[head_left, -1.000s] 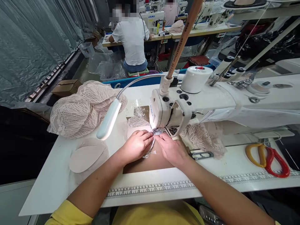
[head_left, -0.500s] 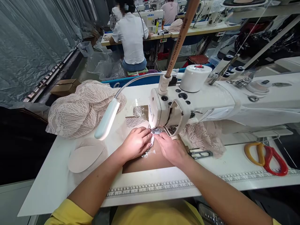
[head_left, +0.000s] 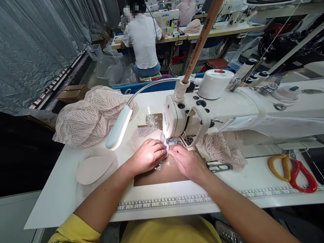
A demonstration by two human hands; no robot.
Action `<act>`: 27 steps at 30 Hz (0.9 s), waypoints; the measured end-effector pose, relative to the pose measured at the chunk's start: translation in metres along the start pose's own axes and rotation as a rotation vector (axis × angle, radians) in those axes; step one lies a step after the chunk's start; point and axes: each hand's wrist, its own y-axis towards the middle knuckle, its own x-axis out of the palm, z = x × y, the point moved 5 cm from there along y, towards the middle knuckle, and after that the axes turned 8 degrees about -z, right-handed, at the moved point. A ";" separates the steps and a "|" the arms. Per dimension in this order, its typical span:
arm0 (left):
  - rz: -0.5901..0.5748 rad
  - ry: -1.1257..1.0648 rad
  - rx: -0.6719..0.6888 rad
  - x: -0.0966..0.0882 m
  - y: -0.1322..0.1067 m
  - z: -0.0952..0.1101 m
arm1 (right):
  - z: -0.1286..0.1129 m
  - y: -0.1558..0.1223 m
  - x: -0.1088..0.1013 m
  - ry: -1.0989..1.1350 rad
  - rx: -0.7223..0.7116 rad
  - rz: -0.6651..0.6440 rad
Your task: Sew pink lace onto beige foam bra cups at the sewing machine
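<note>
A white sewing machine (head_left: 174, 116) stands over the table, its presser foot just beyond my fingertips. My left hand (head_left: 149, 155) lies palm down, with closed fingers pressing a small piece of pale fabric (head_left: 167, 148) near the foot. From the other side, my right hand (head_left: 188, 160) holds the same fabric's edge with its thumb and index finger, the other fingers curled under. Much of this piece is hidden beneath the left fingers. Below both hands is a brown sheet (head_left: 157, 179) on the machine bed. Crumpled lace (head_left: 222, 148) lies right of the needle area.
A lace bundle (head_left: 86, 116) and oval fabric pieces (head_left: 95, 168) lie on the left. A lit lamp (head_left: 118, 128) leans over the table. Thread snips (head_left: 220, 167) and scissors with yellow and red handles (head_left: 302, 175) are at right. A co-worker (head_left: 144, 40) sits ahead.
The whole view has shifted slightly, moving the scene to the right. Both hands remain at the presser foot, their fingertips slightly nearer me relative to it.
</note>
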 end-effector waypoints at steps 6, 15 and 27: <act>-0.007 0.029 -0.060 0.000 0.000 -0.002 | 0.005 -0.001 0.003 -0.030 0.106 -0.036; -0.024 0.030 -0.135 0.002 0.001 -0.005 | 0.005 0.002 0.004 -0.063 0.117 -0.080; -0.059 0.028 -0.025 0.007 0.000 -0.003 | 0.001 0.005 0.002 -0.011 0.003 -0.098</act>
